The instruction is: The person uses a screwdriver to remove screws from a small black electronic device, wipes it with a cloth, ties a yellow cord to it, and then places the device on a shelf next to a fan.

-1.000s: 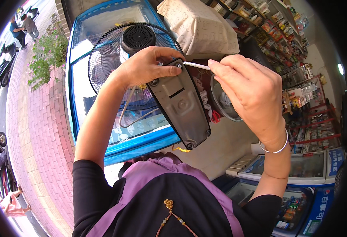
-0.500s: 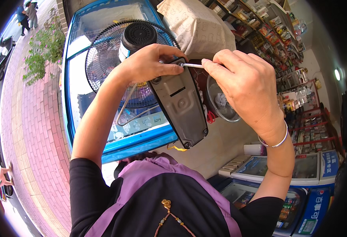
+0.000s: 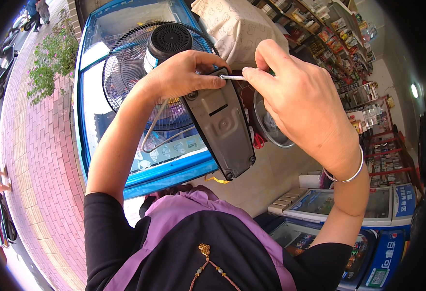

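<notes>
A long grey base panel with dark edges [image 3: 221,127], part of an electric fan by its look, stands tilted in front of me. My left hand [image 3: 188,75] grips its upper end, thumb on the near face and fingers behind. In my right hand [image 3: 295,89] is a screwdriver, its handle hidden by my fingers. The screwdriver's thin metal shaft [image 3: 234,77] reaches left, its tip at a corner screw beside my left thumb. Behind the left hand lies a fan head with a black wire cage [image 3: 120,72] and a round black motor cover [image 3: 170,39].
The fan head rests on a blue-edged glass-top freezer [image 3: 174,170]. A cream cloth cover [image 3: 242,29] stands behind it. A round clear-rimmed container [image 3: 283,141] is right of the panel. Stocked shelves [image 3: 319,39] and drink coolers [image 3: 339,206] line the right; brick pavement [image 3: 38,160] runs left.
My right hand has turned, its knuckles higher and its wrist further right and lower, while the screwdriver tip stays at the corner screw. The left hand keeps its grip, nearly unmoved.
</notes>
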{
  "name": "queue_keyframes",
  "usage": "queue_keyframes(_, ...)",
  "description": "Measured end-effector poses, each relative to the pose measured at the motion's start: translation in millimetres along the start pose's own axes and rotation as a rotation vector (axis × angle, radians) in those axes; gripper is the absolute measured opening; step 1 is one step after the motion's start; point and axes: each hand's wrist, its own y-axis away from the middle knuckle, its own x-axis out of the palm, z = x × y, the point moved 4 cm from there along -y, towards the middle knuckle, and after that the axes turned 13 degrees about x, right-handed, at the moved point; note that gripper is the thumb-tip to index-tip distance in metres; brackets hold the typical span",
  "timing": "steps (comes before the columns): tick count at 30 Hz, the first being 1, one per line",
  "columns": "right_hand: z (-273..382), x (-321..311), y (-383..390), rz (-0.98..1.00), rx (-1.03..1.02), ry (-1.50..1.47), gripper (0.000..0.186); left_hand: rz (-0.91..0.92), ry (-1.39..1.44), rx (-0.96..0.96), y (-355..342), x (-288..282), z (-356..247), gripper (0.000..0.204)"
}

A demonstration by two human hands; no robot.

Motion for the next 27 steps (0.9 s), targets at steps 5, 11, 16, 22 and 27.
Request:
queue_keyframes(5,7.1,-3.5,-6.5,0.078,-0.052,0.061,0.015,-0.009,-0.012,0.054,-1.1,0.5,1.9,0.041)
queue_keyframes(11,4.9,-2.8,-11.1,0.146,-0.053,0.195,0.014,0.006,-0.002,0.024,-2.7,2.5,0.3,0.04)
queue_keyframes(16,6.6,-2.9,-18.5,0.281,-0.072,0.169,0.01,0.005,-0.02,0.053,-4.0,2.0,1.2,0.04)
queue_keyframes(22,0.2,4.3,-26.2,0.184,-0.083,0.058,0.01,-0.004,-0.034,0.021,-4.3,5.5,-5.4,0.04)
queue_keyframes(27,0.6,10.3,-20.1,0.258,0.152,-0.096,0.015,0.002,-0.044,0.037,-3.8,7.6,-1.5,0.043)
